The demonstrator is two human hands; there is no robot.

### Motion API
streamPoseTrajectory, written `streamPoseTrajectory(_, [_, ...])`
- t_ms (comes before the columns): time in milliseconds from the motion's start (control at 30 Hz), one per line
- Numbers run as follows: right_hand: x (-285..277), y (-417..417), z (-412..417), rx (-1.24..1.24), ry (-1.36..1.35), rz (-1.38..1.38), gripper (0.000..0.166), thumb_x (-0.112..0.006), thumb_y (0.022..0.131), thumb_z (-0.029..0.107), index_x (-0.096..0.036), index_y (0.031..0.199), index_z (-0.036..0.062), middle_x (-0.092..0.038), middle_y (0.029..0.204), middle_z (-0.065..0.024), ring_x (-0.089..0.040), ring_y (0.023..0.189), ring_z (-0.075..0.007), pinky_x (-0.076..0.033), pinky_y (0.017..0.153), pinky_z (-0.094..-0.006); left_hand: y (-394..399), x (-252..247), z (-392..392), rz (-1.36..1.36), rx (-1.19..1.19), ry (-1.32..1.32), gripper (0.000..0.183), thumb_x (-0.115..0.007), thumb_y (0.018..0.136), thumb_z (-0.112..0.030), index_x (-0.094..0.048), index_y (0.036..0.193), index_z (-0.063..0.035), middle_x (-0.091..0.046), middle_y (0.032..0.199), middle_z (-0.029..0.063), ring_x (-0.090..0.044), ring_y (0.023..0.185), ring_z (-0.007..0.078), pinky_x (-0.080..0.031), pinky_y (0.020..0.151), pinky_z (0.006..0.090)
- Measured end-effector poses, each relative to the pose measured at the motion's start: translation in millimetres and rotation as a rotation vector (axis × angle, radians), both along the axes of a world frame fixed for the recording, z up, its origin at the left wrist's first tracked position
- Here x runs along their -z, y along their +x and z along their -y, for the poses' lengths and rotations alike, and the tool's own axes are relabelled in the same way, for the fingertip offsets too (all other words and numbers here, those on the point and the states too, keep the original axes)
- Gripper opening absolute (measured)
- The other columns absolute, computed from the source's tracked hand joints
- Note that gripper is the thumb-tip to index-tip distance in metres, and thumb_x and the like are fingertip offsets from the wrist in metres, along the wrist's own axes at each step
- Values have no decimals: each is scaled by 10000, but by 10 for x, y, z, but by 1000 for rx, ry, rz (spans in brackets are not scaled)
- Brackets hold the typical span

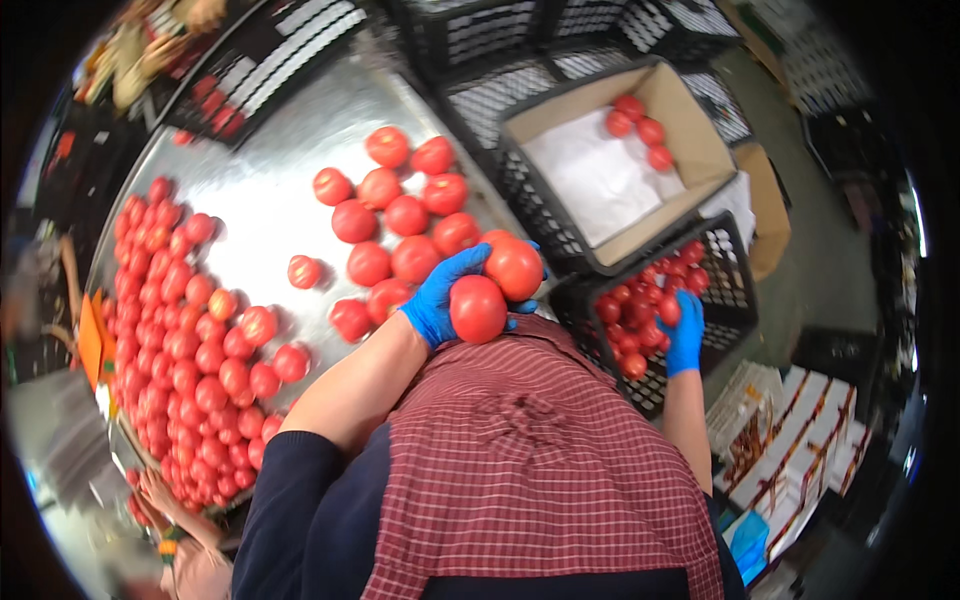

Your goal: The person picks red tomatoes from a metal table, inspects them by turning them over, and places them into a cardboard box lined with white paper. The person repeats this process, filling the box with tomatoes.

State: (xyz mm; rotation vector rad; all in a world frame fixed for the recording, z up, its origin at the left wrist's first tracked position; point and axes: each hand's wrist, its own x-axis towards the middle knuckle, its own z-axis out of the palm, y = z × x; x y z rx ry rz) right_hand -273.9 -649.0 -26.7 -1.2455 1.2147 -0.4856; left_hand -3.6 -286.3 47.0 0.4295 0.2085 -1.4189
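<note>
My left hand [439,292], in a blue glove, cradles large red tomatoes [478,309] in front of my apron. Two show clearly, and another peeks out behind them. To the right, my gloved right hand [684,334] reaches over a black plastic crate [724,307] holding many smaller tomatoes [637,315]. Its fingers are around one tomato [669,310]; part of the grip is hidden. Beside my left hand, a loose group of large tomatoes [406,216] sits on the metal table [255,195]. One tomato [304,271] lies apart from them.
A cardboard-lined black crate [551,210] holds several tomatoes [649,132] on white paper. A big heap of tomatoes [187,360] covers the table's left side. Black crates [487,37] stand beyond. Another person's hand [157,491] rests by the heap, lower left. White boxes [806,420] are stacked at right.
</note>
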Motion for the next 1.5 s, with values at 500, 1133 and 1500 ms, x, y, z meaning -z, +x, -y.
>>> streamPoseTrajectory(500, [71, 663, 704, -153, -560, -5, 243, -653, 913, 111, -617, 1139, 29, -660, 1018, -53, -609, 907, -135, -505, 813, -276, 607, 655, -1758, 1474, -242, 1213, 544, -711, 838, -115, -484, 1328, -46, -554, 1273, 136, -558, 1138, 251, -476, 960, 357])
streamPoseTrajectory(1133, [1508, 3002, 2802, -650, -566, -951, 694, -756, 729, 352, -495, 1303, 62, -593, 1188, -224, -622, 1040, -353, -525, 896, -433, 890, 69, 1288, 1961, -78, 841, 491, -691, 823, -63, -553, 1294, -37, -553, 1251, 179, -529, 1165, 353, -420, 1004, 430])
streamPoseTrajectory(1500, [135, 3072, 1514, -738, 487, -151, 500, -480, 968, 514, -645, 1044, 48, -654, 727, -124, -589, 532, -202, -484, 502, -320, 994, 969, 3365, 1282, -133, 299, 822, -801, 744, -67, -369, 1442, -91, -464, 1360, 101, -517, 1199, 228, -471, 1002, 354])
